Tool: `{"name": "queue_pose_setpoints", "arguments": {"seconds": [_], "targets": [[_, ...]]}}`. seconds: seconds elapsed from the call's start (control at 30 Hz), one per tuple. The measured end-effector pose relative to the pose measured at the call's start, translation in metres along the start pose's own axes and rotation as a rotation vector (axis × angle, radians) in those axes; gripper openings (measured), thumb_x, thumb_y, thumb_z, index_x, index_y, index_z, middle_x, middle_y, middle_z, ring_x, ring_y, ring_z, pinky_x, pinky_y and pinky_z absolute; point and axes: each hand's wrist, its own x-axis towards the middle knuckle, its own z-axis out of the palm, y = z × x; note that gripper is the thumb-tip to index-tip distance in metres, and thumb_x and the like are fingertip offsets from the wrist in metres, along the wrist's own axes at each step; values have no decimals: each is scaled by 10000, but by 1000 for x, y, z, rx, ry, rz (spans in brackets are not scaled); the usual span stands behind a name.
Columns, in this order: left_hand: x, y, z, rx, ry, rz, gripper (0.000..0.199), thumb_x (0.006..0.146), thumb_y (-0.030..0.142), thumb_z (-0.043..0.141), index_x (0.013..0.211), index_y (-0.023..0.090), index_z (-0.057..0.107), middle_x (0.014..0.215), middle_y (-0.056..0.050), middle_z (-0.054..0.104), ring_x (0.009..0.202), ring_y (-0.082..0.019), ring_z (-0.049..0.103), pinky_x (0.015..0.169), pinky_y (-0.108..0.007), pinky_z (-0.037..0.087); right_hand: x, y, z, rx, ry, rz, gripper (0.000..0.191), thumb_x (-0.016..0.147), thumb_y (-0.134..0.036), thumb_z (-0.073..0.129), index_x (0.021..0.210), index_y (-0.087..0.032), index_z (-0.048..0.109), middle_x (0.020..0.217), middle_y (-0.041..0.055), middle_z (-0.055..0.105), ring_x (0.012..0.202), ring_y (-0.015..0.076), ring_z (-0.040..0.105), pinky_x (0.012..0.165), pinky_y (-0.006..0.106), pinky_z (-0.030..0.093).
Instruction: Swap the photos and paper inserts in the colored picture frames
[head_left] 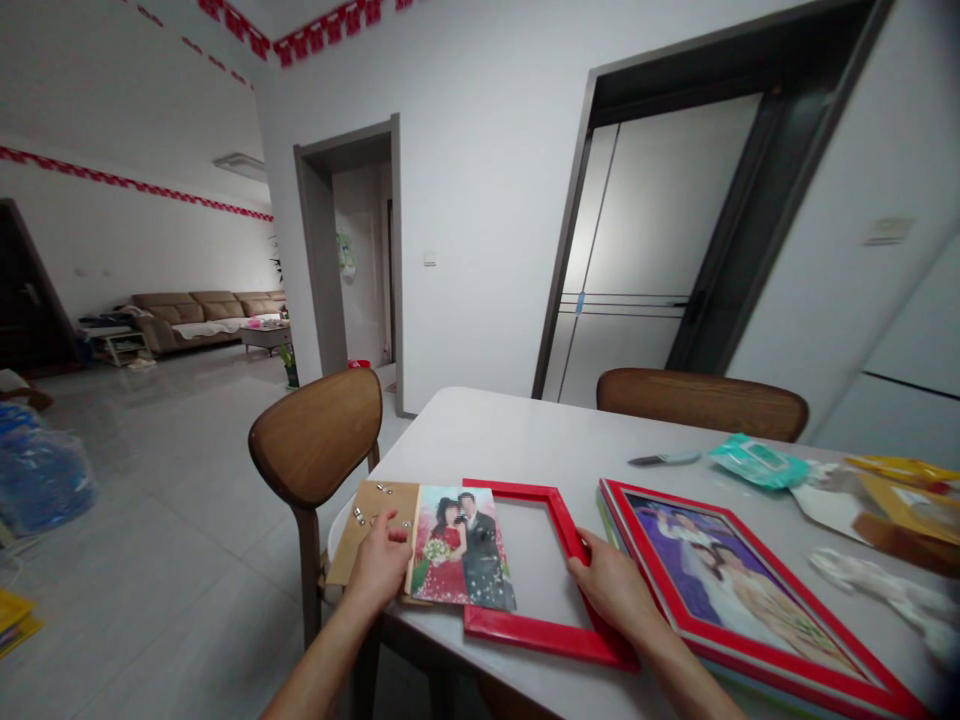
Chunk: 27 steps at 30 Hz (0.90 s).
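Note:
A printed photo (463,548) of two people lies over the left part of an empty red frame (551,635) on the white table. Left of the photo is a brown backing board (364,515) with metal clips. My left hand (382,560) rests on the board beside the photo's left edge, its fingers apart. My right hand (611,580) grips the right side of the red frame, thumb on top. To its right sits another red frame (739,590) with a wedding picture in it.
A knife (664,459), a teal wipes pack (759,462) and yellow packaging (904,485) lie on the table's right part, with white gloves (885,590) nearer. Wooden chairs stand at the left (319,435) and far side (701,400).

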Motion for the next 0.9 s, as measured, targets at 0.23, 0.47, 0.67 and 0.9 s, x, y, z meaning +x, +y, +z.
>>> {"name": "queue_pose_setpoints", "arguments": {"seconds": [0.23,0.47,0.67,0.9], "targets": [[-7,5,3,95,-32,105,434,627,82,474,1058,131,468,885,-63,612,804,-162,582,720,-240,433,-4,-1,0,-118,-44,-50,390,694,-180,400,1043,-74,538,930,149,618,850,221,570,777,306,397],[-39,11,17,278,-118,427,494,611,69,445,1094,156,492,1136,-77,514,1090,-193,416,968,-337,276,-22,-26,7,-37,49,-220,366,727,-206,413,1047,-91,547,1089,134,546,1022,219,469,918,340,322],[-49,8,30,555,-287,542,629,534,43,440,1156,138,459,1264,-109,404,1185,-238,313,1002,-391,231,-29,-52,18,230,-114,-249,358,753,-270,408,1037,-116,563,1039,119,586,973,210,515,878,325,360],[-43,12,42,674,-265,564,573,617,3,384,1175,118,437,1293,-129,362,1202,-236,293,990,-426,244,-25,-85,18,738,-243,-66,424,685,-309,488,1073,-139,519,714,28,640,626,152,581,607,275,456]]}}
